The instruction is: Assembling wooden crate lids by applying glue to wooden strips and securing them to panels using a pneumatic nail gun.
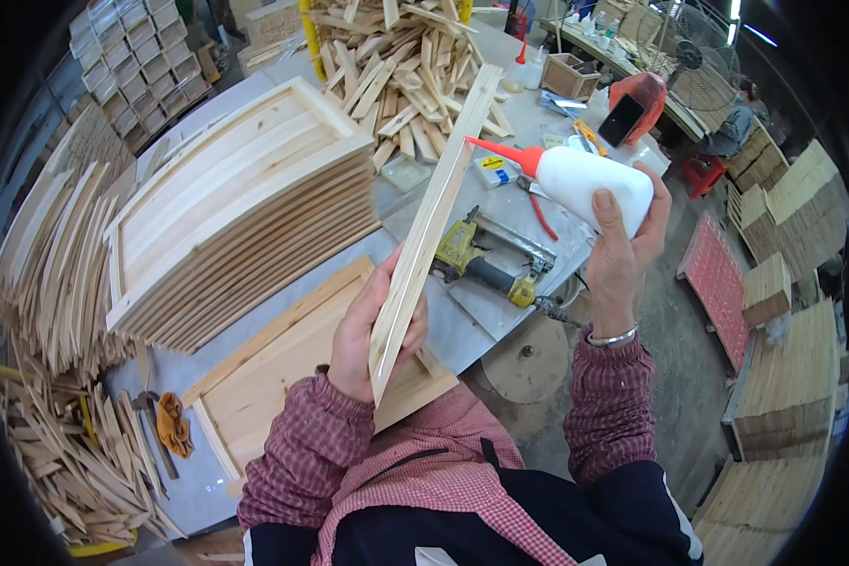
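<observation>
While a wooden strip (pixel 432 222) is gripped by the left hand (pixel 357 330), a white bottle (pixel 583 179) by the right hand (pixel 623 253), panels (pixel 241 203) are stacked on the table (pixel 208 467) — boards (pixel 788 373) beside the floor (pixel 665 396).

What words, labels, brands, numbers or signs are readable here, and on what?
None can be read.
Small white box with yellow and blue patches: print too small to read.
White bottle in the right hand: no print visible on the side shown.
Wooden strip in the left hand: no marking visible.
Yellow and black air tool: any marking too small to read.
</observation>
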The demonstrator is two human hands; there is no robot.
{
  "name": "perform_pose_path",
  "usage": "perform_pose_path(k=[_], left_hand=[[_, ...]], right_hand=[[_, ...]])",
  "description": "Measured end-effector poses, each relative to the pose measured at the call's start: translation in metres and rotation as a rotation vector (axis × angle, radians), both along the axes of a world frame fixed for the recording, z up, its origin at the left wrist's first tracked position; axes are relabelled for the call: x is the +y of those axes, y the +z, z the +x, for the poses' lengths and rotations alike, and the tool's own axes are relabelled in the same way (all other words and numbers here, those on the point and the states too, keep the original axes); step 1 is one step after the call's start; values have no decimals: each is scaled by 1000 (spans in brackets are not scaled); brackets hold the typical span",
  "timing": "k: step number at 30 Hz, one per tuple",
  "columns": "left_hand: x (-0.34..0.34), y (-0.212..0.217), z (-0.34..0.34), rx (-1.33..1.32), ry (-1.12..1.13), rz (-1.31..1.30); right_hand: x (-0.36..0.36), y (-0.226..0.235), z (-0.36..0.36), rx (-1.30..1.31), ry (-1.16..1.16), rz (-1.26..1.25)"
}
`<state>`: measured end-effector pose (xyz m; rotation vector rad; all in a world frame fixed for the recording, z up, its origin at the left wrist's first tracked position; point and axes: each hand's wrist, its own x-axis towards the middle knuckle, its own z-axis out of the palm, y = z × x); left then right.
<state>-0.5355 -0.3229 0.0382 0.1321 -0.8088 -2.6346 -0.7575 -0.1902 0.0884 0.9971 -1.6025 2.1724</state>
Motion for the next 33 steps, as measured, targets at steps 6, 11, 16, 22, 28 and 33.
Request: perform_pose_path(k=[6,11,16,22,28,33], left_hand=[[2,-6,13,-33,-19,-24],[5,-10,24,-99,-12,-69],[5,-15,33,-26,-59,-25],[-3,-23,63,-339,106,-267],[-20,-25,146,-506,349,-888],[-15,-33,243,-811,608,-1285]], right_hand=[[-11,11,-32,45,-81,-69],[-15,22,-49,44,-151,-68],[-13,20,-65,28,-195,-93],[-19,-4,-82,-157,-21,-165],[-35,-52,-37,-720,514,-405],[-55,-96,28,-1020,661,-317]])
